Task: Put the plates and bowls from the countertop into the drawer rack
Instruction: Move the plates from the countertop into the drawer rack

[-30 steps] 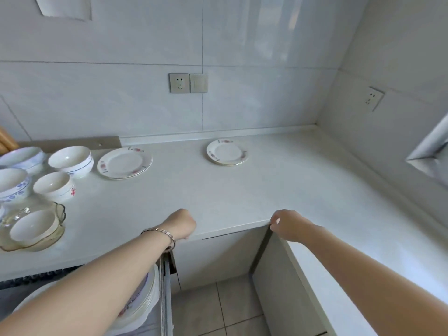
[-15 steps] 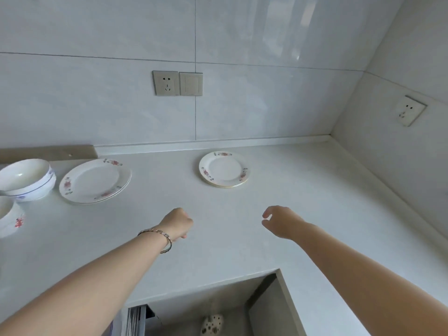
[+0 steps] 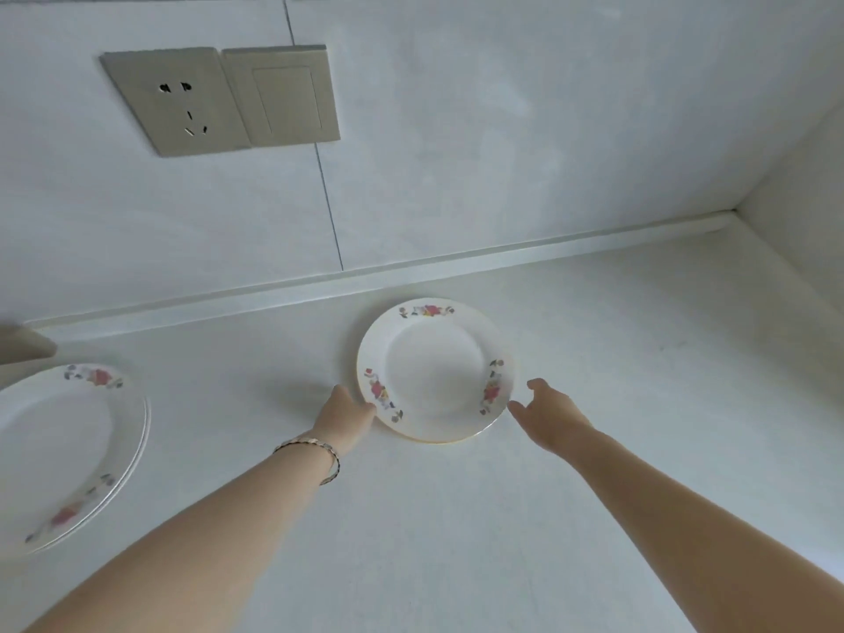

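While both hands flank it, the small plate [image 3: 434, 370] lies flat on the bench [image 3: 593, 450] near its back edge, toward the right rear corner.
Round, glossy white, gold-rimmed, it carries red flower sprays around its broad rim; nothing lies between it and the hands. The left hand [image 3: 345, 415], a thin chain bracelet [image 3: 315, 452] on its wrist, touches the plate's left rim, though whether its grip has closed on the rim I cannot tell. The right hand [image 3: 550, 411] sits just beside the right rim, grip wide, fingers spread and holding nothing. A larger plate [image 3: 59, 454] of the same pattern rests well apart at the bench's left edge. Behind, smooth pale wall tiles [image 3: 456, 153] hold a matte grey socket [image 3: 176, 100] touching a blank switch plate [image 3: 285, 100]; a white strip seals the bench's back edge.
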Motion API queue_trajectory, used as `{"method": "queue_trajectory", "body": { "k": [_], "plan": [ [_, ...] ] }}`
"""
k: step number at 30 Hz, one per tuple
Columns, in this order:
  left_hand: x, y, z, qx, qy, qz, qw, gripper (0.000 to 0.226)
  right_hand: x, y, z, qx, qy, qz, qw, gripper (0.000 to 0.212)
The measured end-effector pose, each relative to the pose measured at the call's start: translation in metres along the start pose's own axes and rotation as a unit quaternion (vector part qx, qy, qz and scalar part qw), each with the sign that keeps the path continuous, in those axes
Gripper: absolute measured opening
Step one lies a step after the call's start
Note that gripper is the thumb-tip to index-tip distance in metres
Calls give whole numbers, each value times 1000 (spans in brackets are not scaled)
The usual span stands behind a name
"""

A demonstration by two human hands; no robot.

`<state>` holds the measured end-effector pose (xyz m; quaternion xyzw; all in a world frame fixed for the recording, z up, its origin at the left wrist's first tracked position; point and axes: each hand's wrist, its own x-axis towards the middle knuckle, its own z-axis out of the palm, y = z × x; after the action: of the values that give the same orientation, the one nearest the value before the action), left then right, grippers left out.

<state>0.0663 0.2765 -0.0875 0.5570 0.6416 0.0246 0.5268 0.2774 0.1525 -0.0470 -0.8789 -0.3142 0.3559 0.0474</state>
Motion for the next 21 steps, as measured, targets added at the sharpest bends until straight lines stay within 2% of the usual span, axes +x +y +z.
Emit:
{"method": "queue_trajectory", "body": {
  "k": [3,6,10,15,21],
  "plan": [
    [23,2,6,-56,-4,5,998,29,28,-6,10,146,-30,27,989,53],
    [30,2,12,-117,18,-2,993,31,41,-8,18,286,-46,47,956,39],
    [25,1,13,-139,19,-15,990,36,35,-2,24,279,-23,36,959,34],
    [-10,-7,17,-157,0,-19,987,38,2,20,27,311,-33,40,949,29],
    [-79,-18,26,-149,-9,12,989,36,-56,57,17,288,-17,-11,957,26]
  ]
}}
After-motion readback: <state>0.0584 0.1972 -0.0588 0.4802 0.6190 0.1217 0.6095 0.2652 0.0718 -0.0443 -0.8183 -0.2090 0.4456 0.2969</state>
